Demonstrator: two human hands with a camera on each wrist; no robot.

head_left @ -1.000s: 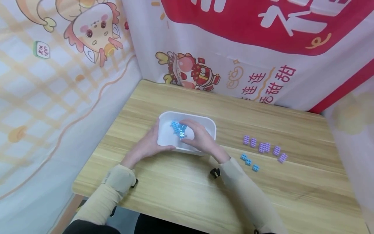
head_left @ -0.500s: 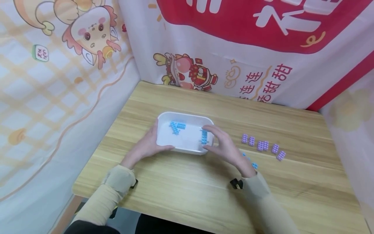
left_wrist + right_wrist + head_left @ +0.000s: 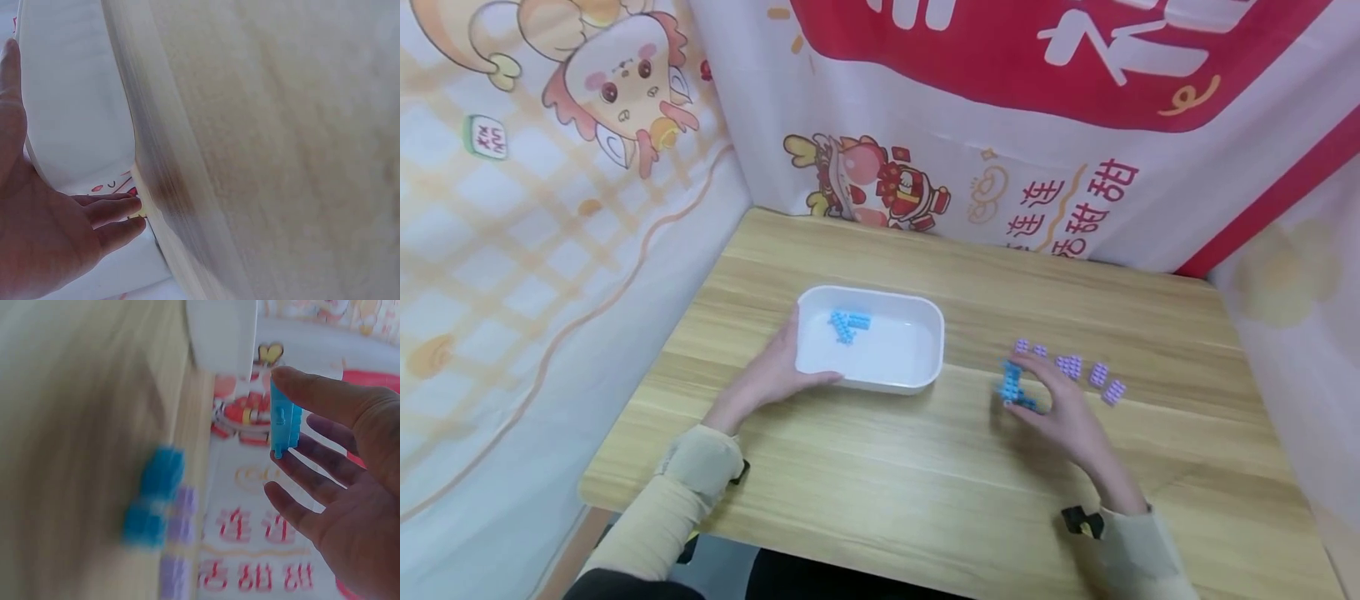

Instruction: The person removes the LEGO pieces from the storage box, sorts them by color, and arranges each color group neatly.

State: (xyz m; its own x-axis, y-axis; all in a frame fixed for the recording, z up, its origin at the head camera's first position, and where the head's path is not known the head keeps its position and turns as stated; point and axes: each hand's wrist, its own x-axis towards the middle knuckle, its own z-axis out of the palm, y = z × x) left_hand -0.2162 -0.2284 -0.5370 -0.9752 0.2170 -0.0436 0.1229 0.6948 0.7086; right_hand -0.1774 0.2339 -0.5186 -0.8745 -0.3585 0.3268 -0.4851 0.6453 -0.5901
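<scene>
My right hand (image 3: 1063, 408) pinches a long light blue building block (image 3: 282, 422) between thumb and fingertips, above the table on the right. Just below it lie small blue blocks (image 3: 147, 500), partly hidden by the hand in the head view. My left hand (image 3: 767, 371) rests against the left end of a white plastic box (image 3: 895, 387), its thumb along the front wall and its fingers extended in the left wrist view. Inside the box, at the left, lie a few light blue blocks (image 3: 842, 327).
A row of several purple blocks (image 3: 1098, 375) lies behind and right of my right hand. The wooden table (image 3: 880, 467) ends at printed cloth hangings (image 3: 985, 125) at the back and left.
My right hand has taken a light blue block out of the box and carried it right, over the small blue blocks. The left hand has stayed on the box.
</scene>
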